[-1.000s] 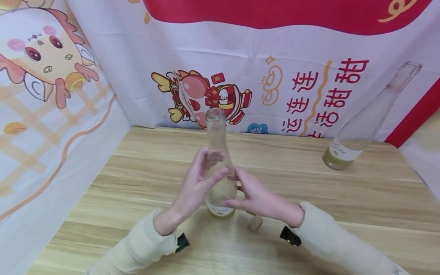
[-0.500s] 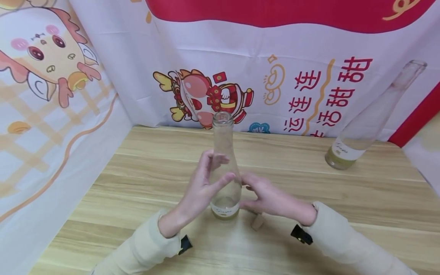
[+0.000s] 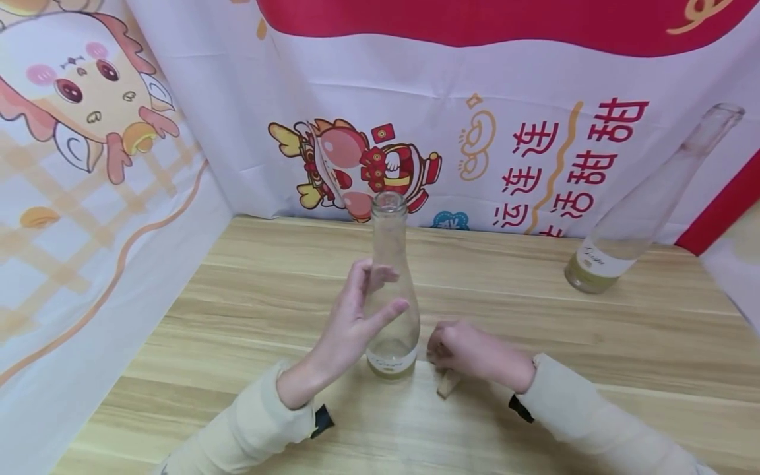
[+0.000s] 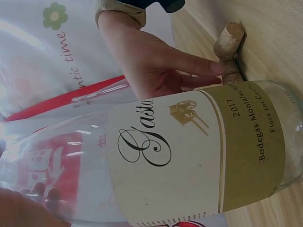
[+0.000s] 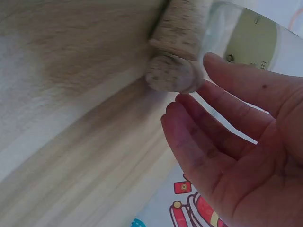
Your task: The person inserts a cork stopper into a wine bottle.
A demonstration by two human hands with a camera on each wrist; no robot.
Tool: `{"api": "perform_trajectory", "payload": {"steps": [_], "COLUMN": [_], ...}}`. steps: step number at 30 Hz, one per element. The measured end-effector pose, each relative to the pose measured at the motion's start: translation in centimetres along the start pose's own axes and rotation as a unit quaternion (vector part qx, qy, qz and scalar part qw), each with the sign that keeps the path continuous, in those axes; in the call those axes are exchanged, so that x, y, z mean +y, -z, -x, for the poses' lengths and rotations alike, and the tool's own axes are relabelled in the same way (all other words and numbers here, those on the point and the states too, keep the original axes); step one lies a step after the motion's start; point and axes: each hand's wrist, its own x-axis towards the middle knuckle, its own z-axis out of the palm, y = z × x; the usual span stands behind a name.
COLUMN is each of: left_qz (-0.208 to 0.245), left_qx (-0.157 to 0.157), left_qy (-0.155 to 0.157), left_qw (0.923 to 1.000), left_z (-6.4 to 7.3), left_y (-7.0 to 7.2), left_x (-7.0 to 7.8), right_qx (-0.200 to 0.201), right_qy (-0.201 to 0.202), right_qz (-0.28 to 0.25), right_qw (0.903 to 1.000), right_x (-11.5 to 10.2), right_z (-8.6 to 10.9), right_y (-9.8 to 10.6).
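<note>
An uncorked clear glass wine bottle [image 3: 393, 338] stands upright on the table, its cream and olive label [image 4: 165, 142] turned toward the left wrist camera. My left hand [image 3: 343, 324] holds it round the body, thumb in front and fingers showing through the glass behind. Just right of its base, my right hand [image 3: 477, 353] pinches a cork [image 5: 171, 73] between thumb and index fingertip, low at the tabletop; the other fingers are loosely bent. A second cork [image 3: 448, 382] lies right beside the pinched one, nearer the person.
Another clear wine bottle [image 3: 629, 218] with the same style of label stands at the back right of the wooden table [image 3: 267, 284]. A printed cloth [image 3: 368, 72] hangs along the back, and a patterned cloth [image 3: 119, 277] covers the left side.
My right hand has come off the bottle's right side and moved down and right to the corks. The left hand stays round the bottle, which has shifted slightly right in view.
</note>
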Motion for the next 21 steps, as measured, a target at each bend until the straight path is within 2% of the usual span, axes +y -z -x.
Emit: {"api": "perform_trajectory", "payload": {"steps": [5,10,16,21], "left_qz": [0.0,0.003,0.002,0.001], "left_qx": [0.0,-0.001,0.0,-0.002], "left_qy": [-0.005,0.001,0.003,0.002], "left_qw": [1.0,1.0,1.0,1.0], "left_z": [0.0,0.0,0.0,0.1], "left_y": [-0.1,-0.1,0.0,0.0], "left_x": [-0.1,-0.1,0.0,0.0], "right_qx": [0.002,0.045,0.141,0.186], "right_qy": [0.003,0.016,0.044,0.038], "right_qz": [0.01,0.005,0.005,0.005], "right_qw": [0.9999,0.9988,0.989,0.9819], "right_x": [0.3,0.2,-0.8,-2.4], "right_z": [0.0,0.1,0.0,0.1], "right_y": [-0.6,0.0,3.0,6.1]}}
